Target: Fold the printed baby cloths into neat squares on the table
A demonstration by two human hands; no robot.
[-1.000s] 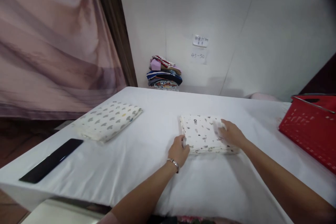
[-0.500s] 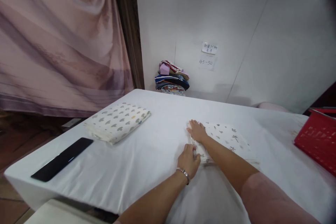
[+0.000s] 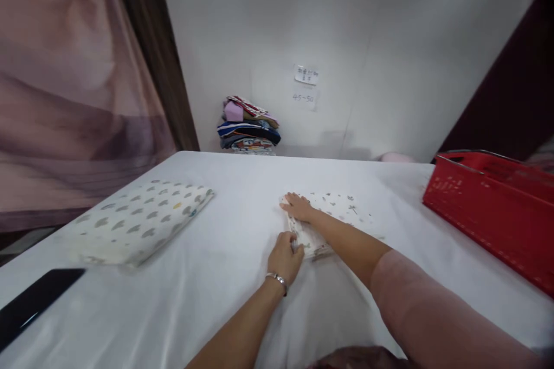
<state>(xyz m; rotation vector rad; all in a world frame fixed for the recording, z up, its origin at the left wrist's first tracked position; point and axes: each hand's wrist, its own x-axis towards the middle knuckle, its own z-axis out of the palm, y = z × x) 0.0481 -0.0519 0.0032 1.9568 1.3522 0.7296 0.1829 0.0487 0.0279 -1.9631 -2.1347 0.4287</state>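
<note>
A folded white cloth with small grey-green leaf and palm prints [image 3: 348,206] lies on the white-covered table [image 3: 242,207] in front of me. My right hand [image 3: 298,207] rests flat on its far left corner, fingers spread. Nearer to me, my left hand [image 3: 285,256], with a silver bracelet at the wrist, is curled around the cloth's left edge, thumb on the near side and fingers at the fold. My right forearm crosses over the cloth and hides part of it.
Left on the table lies another folded white cloth with grey heart-like prints [image 3: 147,213], with a black flat panel [image 3: 38,302] nearer me. A red plastic basket [image 3: 489,219] stands at right. Beyond the far edge is a stack of folded fabrics [image 3: 249,130] against the wall.
My view has turned to the right, so more of the red basket shows and the black panel is partly cut off. Both hands stay at the same edge of the leaf-print cloth.
</note>
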